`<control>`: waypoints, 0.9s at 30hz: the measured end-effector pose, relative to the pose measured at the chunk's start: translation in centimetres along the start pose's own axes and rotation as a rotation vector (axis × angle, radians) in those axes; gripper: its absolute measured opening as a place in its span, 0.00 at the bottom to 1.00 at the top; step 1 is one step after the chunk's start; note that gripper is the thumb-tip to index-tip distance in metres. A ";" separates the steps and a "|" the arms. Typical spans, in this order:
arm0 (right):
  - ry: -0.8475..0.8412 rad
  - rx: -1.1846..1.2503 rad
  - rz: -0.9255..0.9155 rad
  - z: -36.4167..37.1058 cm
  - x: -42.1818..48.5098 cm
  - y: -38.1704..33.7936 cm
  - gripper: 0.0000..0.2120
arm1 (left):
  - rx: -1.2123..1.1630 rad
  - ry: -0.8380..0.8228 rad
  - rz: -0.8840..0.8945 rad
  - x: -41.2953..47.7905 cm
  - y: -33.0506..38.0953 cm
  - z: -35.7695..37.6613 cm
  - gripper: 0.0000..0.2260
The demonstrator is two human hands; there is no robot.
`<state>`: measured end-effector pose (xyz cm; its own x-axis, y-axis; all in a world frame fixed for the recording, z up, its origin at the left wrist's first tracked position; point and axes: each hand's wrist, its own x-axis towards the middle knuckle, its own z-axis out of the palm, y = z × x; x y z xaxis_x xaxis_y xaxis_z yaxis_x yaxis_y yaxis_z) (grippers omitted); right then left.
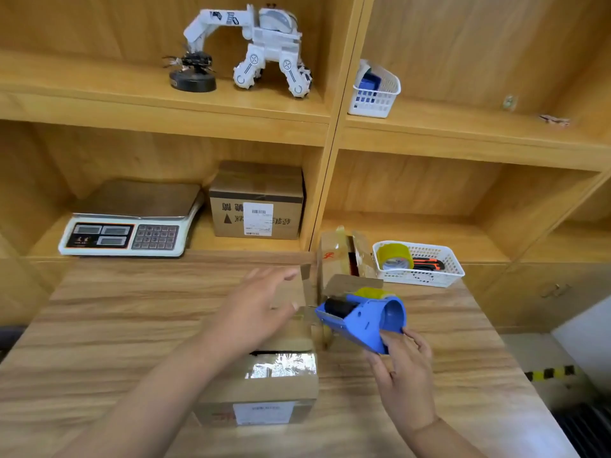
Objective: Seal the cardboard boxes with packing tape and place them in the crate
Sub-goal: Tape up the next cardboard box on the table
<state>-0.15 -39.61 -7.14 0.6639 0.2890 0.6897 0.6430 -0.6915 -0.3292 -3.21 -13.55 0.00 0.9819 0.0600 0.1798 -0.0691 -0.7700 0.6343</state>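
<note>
Brown cardboard box [264, 388], long axis near-to-far, is set on the wooden table [115, 325] under the spread-fingered left hand [258, 312]. The blue plastic tape dispenser [363, 317] is gripped just right of it by the right hand [403, 368].

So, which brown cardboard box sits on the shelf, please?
The barcode-labelled box beside the white scale; the taped box and open box stand on the wooden table.

Your tape dispenser [367, 320] is smooth blue plastic. The box [264, 388] before you is matt brown cardboard, its tape strip [281, 365] glossy and reflective. Your table [115, 312] shows satin wood grain.
</note>
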 end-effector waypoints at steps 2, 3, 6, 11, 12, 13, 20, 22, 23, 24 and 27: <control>-0.020 0.039 -0.037 0.3 0.7 -1.0 0.10 | -0.109 -0.055 0.068 -0.3 1.4 -0.8 0.26; -0.024 0.050 -0.053 0.5 1.0 -1.4 0.10 | -0.157 -0.076 0.082 -0.5 1.8 -1.1 0.28; -0.042 0.078 -0.095 0.7 1.8 -2.5 0.08 | -0.221 -0.079 0.109 -0.8 2.0 -2.1 0.28; -0.073 0.069 -0.159 1.1 2.5 -3.2 0.09 | -0.172 0.042 0.109 -0.9 1.1 -2.8 0.16; -0.089 0.060 -0.168 1.2 2.6 -3.3 0.10 | -0.189 0.053 0.104 -1.0 1.0 -2.9 0.14; -0.109 0.052 -0.173 1.2 2.7 -3.4 0.10 | -0.215 0.057 0.093 -1.1 0.9 -2.9 0.13; -0.183 0.057 -0.174 0.7 3.8 -4.4 0.11 | -0.299 0.099 -0.028 -1.4 0.9 -3.3 0.17; -0.180 0.055 -0.167 0.6 4.2 -4.8 0.12 | -0.325 0.127 -0.093 -1.4 0.7 -3.4 0.19; -0.172 0.051 -0.172 0.6 4.4 -5.1 0.13 | -0.356 0.130 -0.127 -1.3 0.6 -3.5 0.17; -0.167 0.050 -0.188 0.5 4.6 -5.4 0.15 | -0.391 0.132 -0.164 -1.3 0.5 -3.5 0.15; -0.219 0.062 -0.235 0.5 5.1 -5.9 0.18 | -0.456 0.138 -0.271 -1.1 0.0 -3.5 0.08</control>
<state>-0.33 -33.76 -1.99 0.5569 0.5761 0.5983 0.8058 -0.5494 -0.2209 -4.90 -11.44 2.44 0.9450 0.3243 0.0424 0.0832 -0.3638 0.9278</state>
